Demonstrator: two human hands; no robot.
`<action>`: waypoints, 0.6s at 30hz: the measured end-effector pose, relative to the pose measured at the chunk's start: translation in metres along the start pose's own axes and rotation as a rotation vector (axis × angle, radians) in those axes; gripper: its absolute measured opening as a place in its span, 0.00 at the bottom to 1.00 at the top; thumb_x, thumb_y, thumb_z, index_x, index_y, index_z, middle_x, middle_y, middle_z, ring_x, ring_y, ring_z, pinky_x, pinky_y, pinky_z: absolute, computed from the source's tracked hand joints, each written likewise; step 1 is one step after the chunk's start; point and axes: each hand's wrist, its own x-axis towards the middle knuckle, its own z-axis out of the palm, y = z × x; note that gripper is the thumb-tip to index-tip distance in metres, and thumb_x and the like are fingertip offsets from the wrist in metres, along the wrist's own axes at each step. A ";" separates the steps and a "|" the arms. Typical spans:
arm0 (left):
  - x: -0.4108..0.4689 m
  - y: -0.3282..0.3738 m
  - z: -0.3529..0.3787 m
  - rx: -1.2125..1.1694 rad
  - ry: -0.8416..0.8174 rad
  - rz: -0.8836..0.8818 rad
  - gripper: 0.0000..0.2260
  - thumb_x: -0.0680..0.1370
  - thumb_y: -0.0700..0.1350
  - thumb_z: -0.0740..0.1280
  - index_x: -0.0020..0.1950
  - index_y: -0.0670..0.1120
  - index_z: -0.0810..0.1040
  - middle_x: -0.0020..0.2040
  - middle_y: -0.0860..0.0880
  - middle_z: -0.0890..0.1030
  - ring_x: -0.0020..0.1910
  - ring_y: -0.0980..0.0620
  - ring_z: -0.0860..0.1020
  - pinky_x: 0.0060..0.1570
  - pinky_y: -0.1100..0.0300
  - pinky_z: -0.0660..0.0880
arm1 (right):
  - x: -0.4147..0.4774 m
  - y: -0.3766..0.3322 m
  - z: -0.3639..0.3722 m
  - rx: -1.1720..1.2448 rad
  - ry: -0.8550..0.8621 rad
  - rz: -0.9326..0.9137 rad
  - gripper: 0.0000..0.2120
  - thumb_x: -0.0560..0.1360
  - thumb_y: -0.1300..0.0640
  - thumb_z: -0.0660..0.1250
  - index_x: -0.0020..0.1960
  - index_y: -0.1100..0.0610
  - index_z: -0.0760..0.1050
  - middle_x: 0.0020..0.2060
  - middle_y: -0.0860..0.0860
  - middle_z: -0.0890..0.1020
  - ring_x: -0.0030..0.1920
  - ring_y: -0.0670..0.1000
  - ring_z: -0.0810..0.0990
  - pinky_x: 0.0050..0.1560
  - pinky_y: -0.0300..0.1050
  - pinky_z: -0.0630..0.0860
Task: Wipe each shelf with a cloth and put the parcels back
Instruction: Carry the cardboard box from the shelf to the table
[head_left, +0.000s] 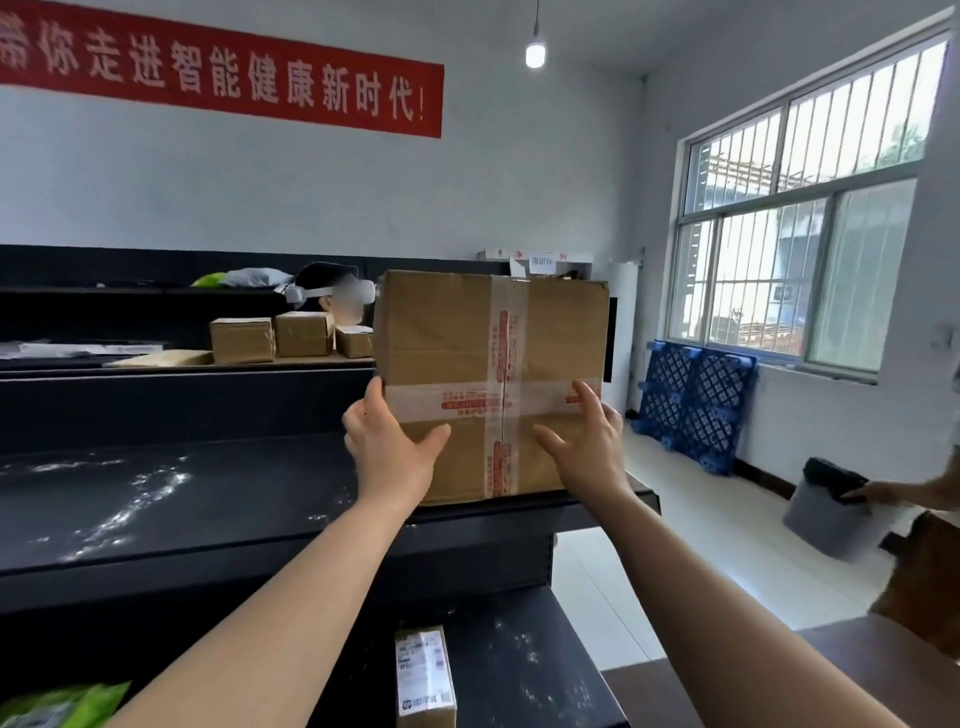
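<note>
Parcel (488, 364), brown cardboard crossed with red-printed tape (506, 332), touched by left hand (387, 447) and right hand (589, 441), fingers (586, 397) straight.

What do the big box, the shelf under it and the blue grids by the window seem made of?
Big box: matte brown cardboard, with shiny printed tape. Shelf: probably dark painted metal; streaks glint on it. Blue grids: likely moulded plastic, given even colour and lattice.

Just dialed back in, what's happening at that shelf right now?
A person has the left hand and right hand flat against a large taped cardboard box standing at the right end of the upper shelf, whose surface shows glinting streaks. A small labelled parcel lies on the lower shelf. At right, someone else holds a grey bin.
</note>
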 end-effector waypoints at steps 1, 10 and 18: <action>0.004 -0.001 0.003 -0.006 -0.005 -0.001 0.42 0.72 0.49 0.75 0.77 0.51 0.51 0.72 0.46 0.57 0.70 0.44 0.60 0.67 0.46 0.65 | 0.006 0.004 0.003 -0.007 0.007 -0.001 0.39 0.72 0.49 0.73 0.76 0.42 0.55 0.74 0.53 0.56 0.73 0.56 0.61 0.72 0.55 0.63; 0.022 -0.005 0.021 -0.049 0.004 -0.030 0.52 0.68 0.49 0.78 0.77 0.56 0.43 0.73 0.45 0.59 0.70 0.45 0.64 0.67 0.45 0.66 | 0.038 0.027 0.005 0.111 -0.030 -0.071 0.49 0.71 0.49 0.74 0.75 0.34 0.40 0.70 0.52 0.59 0.68 0.55 0.66 0.68 0.55 0.68; 0.025 -0.005 0.031 -0.008 0.037 -0.011 0.54 0.67 0.47 0.78 0.76 0.60 0.39 0.74 0.46 0.58 0.71 0.43 0.63 0.68 0.43 0.65 | 0.042 0.030 0.007 0.033 -0.039 -0.155 0.46 0.72 0.49 0.72 0.70 0.24 0.41 0.69 0.52 0.59 0.67 0.58 0.67 0.67 0.61 0.69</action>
